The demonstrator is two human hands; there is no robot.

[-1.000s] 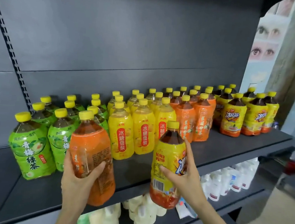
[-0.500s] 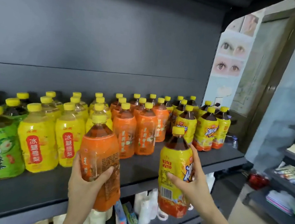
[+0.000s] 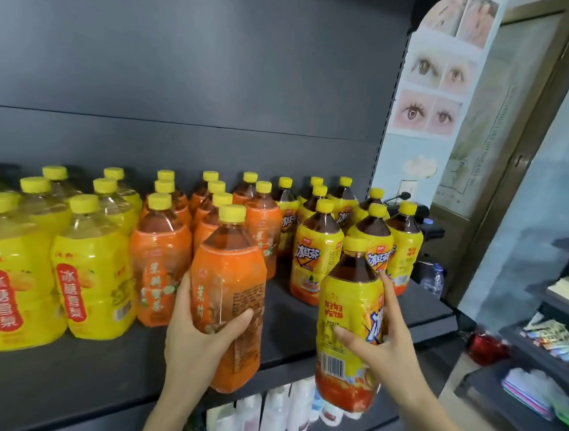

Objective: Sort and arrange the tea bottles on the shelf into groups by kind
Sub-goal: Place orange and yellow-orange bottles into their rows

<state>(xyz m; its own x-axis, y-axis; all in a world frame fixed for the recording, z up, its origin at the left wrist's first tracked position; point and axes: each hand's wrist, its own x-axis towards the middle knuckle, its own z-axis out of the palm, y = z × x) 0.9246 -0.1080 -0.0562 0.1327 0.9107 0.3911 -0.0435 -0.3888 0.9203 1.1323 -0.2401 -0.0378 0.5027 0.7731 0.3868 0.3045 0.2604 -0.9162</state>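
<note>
2 bottles are held upright just in front of the dark shelf [image 3: 89,387]. The left grip [image 3: 196,338] wraps the lower half of an orange-labelled bottle [image 3: 232,279], thumb across its front. The right grip [image 3: 385,348] holds a yellow-and-red bottle [image 3: 349,324] from its right side, thumb on the label (its barcode faces the camera). Both bottles have yellow caps and dark tea. On the shelf stand 3 groups, left to right: pale yellow bottles [image 3: 95,278] with red labels, orange bottles [image 3: 158,266], then iced-tea bottles [image 3: 316,263] at the right end. Below, white bottles [image 3: 297,409] line a lower level. A poster of eyes [image 3: 431,90] hangs on the wall to the right.
</note>
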